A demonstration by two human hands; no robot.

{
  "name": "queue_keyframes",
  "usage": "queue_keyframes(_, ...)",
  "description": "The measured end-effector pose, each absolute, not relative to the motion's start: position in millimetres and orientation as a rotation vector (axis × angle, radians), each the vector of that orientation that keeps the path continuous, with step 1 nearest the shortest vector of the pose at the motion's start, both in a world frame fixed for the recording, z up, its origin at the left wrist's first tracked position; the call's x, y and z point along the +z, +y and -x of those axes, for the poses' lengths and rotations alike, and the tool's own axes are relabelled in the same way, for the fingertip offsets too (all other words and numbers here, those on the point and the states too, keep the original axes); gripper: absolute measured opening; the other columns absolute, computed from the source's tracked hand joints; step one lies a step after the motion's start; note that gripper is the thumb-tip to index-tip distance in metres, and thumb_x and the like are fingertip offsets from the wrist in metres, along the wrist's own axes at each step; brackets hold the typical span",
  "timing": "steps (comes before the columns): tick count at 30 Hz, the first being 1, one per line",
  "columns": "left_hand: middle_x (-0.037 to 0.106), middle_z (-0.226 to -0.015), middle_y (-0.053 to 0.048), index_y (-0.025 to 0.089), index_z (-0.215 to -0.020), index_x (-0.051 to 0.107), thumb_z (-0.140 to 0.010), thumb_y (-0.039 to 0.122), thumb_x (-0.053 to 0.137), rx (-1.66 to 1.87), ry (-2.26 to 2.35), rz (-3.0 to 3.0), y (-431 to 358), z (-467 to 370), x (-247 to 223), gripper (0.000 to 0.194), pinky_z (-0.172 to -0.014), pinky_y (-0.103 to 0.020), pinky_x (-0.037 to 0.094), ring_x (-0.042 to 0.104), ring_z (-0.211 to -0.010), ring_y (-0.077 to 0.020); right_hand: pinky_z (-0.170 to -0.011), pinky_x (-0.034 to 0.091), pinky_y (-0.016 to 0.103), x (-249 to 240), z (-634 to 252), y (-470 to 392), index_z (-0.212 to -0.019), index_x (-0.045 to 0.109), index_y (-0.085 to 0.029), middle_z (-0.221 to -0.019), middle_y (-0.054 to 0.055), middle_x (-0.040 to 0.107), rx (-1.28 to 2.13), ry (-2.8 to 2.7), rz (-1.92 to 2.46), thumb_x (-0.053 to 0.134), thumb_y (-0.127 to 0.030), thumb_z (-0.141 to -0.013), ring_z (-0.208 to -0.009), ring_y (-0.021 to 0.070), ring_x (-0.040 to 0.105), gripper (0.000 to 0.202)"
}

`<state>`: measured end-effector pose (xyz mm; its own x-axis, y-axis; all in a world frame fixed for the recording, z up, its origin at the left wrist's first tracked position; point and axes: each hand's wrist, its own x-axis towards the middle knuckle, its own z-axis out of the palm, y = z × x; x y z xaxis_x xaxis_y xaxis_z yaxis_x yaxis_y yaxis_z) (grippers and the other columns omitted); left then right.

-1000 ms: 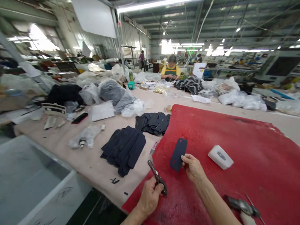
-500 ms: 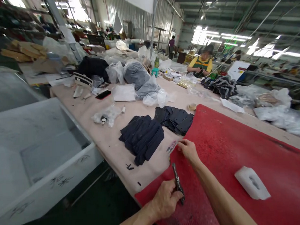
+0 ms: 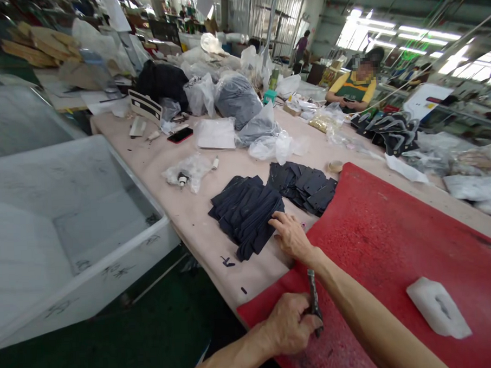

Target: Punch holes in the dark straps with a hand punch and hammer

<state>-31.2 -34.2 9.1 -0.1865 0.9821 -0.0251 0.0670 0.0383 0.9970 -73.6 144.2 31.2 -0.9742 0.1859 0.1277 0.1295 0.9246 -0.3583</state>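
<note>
My left hand (image 3: pixel 290 323) is closed around a narrow dark piece (image 3: pixel 313 295) over the near edge of the red sheet; the piece stands roughly upright, and its kind is not clear. Stretched forward, my right hand (image 3: pixel 292 236) has its fingertips at the right edge of a pile of dark navy flat pieces (image 3: pixel 246 211). Its fingers are slightly apart, and nothing shows gripped in them. Behind that lies a second pile of dark flat pieces (image 3: pixel 305 187). Only a pink bit of the small snips (image 3: pixel 303 225) shows beside my right hand.
The red sheet (image 3: pixel 394 242) covers the table's right side, with a white block (image 3: pixel 438 308) on it. A big white bin (image 3: pixel 122 254) stands left of the table. Plastic bags (image 3: pixel 237 100), a phone (image 3: pixel 180 135) and a roll of tape (image 3: pixel 335 166) lie farther back. A co-worker (image 3: pixel 353 87) sits across.
My right hand has moved left from the pink snips to the edge of the nearer dark pile. My left hand keeps its hold on the dark piece. The view has shifted slightly.
</note>
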Motion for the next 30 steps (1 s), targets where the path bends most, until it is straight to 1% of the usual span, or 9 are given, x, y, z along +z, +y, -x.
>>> queue_keyframes(3,0.061,-0.066,0.0,0.015,-0.07,0.061,-0.076,0.014,0.058,1.286,1.394,-1.159,-35,32,9,0.007,-0.058,-0.023,0.038,0.054,-0.062,-0.0132,-0.091,0.036,0.043,28,76,144,-0.109,0.06,-0.019,-0.123,0.015,0.055,0.42,-2.938,0.238,0.05,-0.008,-0.081,-0.109,0.0293,0.05,0.032)
queue_keyframes(5,0.06,-0.066,0.0,0.016,-0.07,0.06,-0.076,0.013,0.057,1.297,1.384,-1.164,-34,32,9,0.007,-0.057,-0.023,0.037,0.054,-0.062,-0.0129,-0.085,0.038,0.04,24,74,144,-0.099,0.061,-0.018,-0.112,0.014,0.059,0.399,-2.932,0.242,0.048,-0.009,-0.083,-0.099,0.0271,0.053,0.023)
queue_keyframes(9,0.058,-0.064,0.0,0.016,-0.069,0.058,-0.074,0.012,0.057,1.3,1.421,-1.141,-33,32,11,0.007,-0.056,-0.023,0.036,0.053,-0.06,-0.0129,-0.076,0.041,0.035,17,65,150,-0.08,0.061,-0.02,-0.088,0.009,0.062,0.458,-2.873,0.26,0.047,-0.005,-0.079,-0.081,0.0218,0.056,0.021)
queue_keyframes(11,0.06,-0.066,-0.001,0.016,-0.069,0.058,-0.074,0.012,0.057,1.298,1.419,-1.132,-32,31,12,0.006,-0.058,-0.023,0.037,0.054,-0.061,-0.0134,-0.078,0.044,0.033,18,53,154,-0.082,0.061,-0.021,-0.091,0.008,0.064,0.513,-2.786,0.311,0.045,-0.002,-0.077,-0.084,0.0209,0.058,0.025)
queue_keyframes(15,0.064,-0.07,-0.002,0.016,-0.072,0.059,-0.078,0.014,0.054,1.283,1.411,-1.149,-32,33,14,0.008,-0.063,-0.024,0.04,0.057,-0.065,-0.0142,-0.09,0.048,0.034,25,5,160,-0.092,0.061,-0.021,-0.11,0.009,0.064,0.614,-2.528,0.464,0.04,-0.001,-0.075,-0.103,0.0197,0.06,0.034)
queue_keyframes(17,0.063,-0.069,-0.002,0.016,-0.072,0.059,-0.08,0.016,0.054,1.27,1.427,-1.174,-32,34,15,0.01,-0.063,-0.024,0.04,0.056,-0.064,-0.0144,-0.093,0.049,0.035,28,-33,157,-0.091,0.061,-0.022,-0.111,0.008,0.064,0.644,-2.421,0.533,0.039,-0.001,-0.075,-0.107,0.0188,0.06,0.034)
queue_keyframes(21,0.064,-0.071,-0.003,0.017,-0.072,0.061,-0.083,0.02,0.054,1.255,1.45,-1.233,-29,35,17,0.013,-0.065,-0.025,0.041,0.057,-0.066,-0.016,-0.094,0.05,0.037,27,-120,133,-0.09,0.061,-0.022,-0.11,0.008,0.065,0.657,-2.274,0.704,0.043,-0.004,-0.077,-0.107,0.0186,0.062,0.028)
queue_keyframes(24,0.065,-0.072,-0.004,0.017,-0.075,0.064,-0.086,0.026,0.054,1.222,1.452,-1.266,-26,36,14,0.017,-0.067,-0.026,0.044,0.06,-0.069,-0.018,-0.093,0.05,0.039,20,-174,109,-0.089,0.061,-0.022,-0.109,0.007,0.066,0.658,-2.195,0.846,0.042,-0.004,-0.078,-0.105,0.0186,0.063,0.029)
queue_keyframes(30,0.072,-0.085,-0.005,0.017,-0.091,0.068,-0.086,0.033,0.058,1.173,1.498,-1.243,-21,35,4,0.02,-0.076,-0.029,0.051,0.068,-0.079,-0.0219,-0.094,0.048,0.04,8,-225,73,-0.089,0.064,-0.023,-0.11,0.006,0.068,0.762,-2.143,0.93,0.041,-0.001,-0.075,-0.105,0.0185,0.062,0.035)
